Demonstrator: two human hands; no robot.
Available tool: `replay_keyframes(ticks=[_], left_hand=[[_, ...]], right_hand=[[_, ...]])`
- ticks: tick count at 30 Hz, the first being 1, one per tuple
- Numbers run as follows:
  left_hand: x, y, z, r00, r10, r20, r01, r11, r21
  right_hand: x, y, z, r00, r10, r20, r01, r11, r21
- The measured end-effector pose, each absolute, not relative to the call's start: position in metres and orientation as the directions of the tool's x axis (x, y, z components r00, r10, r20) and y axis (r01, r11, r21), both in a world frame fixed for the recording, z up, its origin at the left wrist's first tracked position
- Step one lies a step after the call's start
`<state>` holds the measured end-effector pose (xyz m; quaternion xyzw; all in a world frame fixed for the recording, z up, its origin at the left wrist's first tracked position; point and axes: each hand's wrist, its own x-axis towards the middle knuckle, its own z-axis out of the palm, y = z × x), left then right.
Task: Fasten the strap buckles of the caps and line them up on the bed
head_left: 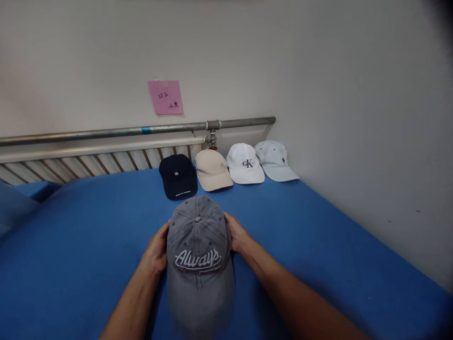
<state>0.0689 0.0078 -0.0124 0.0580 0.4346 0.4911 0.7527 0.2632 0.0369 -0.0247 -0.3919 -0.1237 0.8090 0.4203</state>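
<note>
A grey baseball cap (pixel 198 236) with "Always" stitched in white on its front is between my two hands, its brim toward me. My left hand (pixel 158 248) grips the cap's left side, and my right hand (pixel 238 232) grips its right side. Most of the fingertips are hidden behind or under the cap. Beyond it stand a black cap (pixel 179 177), a beige cap (pixel 213 170), a white cap (pixel 245 163) with dark letters, and a pale blue cap (pixel 277 160), side by side with their brims toward me.
The caps rest on a blue-covered surface (pixel 88 236). Along the back wall run a radiator (pixel 134 158) and a metal pipe (pixel 177 127) with a valve (pixel 213 139). A pink note (pixel 165 97) is stuck above them. The right wall (pixel 354 141) borders the surface.
</note>
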Motion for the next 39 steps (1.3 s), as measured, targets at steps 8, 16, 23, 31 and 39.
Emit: replay_keyframes(ticks=[8,16,23,31,39], left_hand=[[0.068,0.010,-0.016,0.110,0.804,-0.585,-0.712,0.475,0.518],[0.066,0.012,-0.021,0.105,0.797,-0.594,-0.716,0.475,0.511],[0.064,0.014,-0.026,0.074,0.794,-0.603,-0.709,0.467,0.528],[0.065,0.012,-0.023,0.065,0.796,-0.602,-0.698,0.467,0.543],[0.063,0.015,-0.024,0.062,0.781,-0.621,-0.689,0.484,0.540]], right_hand=[[0.264,0.035,-0.025,-0.313,0.789,-0.529,-0.600,-0.596,-0.534],[0.262,0.036,-0.027,-0.266,0.830,-0.491,-0.624,-0.536,-0.568],[0.262,0.037,-0.031,-0.166,0.881,-0.443,-0.644,-0.437,-0.628],[0.263,0.037,-0.030,-0.147,0.895,-0.421,-0.631,-0.413,-0.657],[0.261,0.036,-0.024,-0.146,0.887,-0.438,-0.613,-0.429,-0.663]])
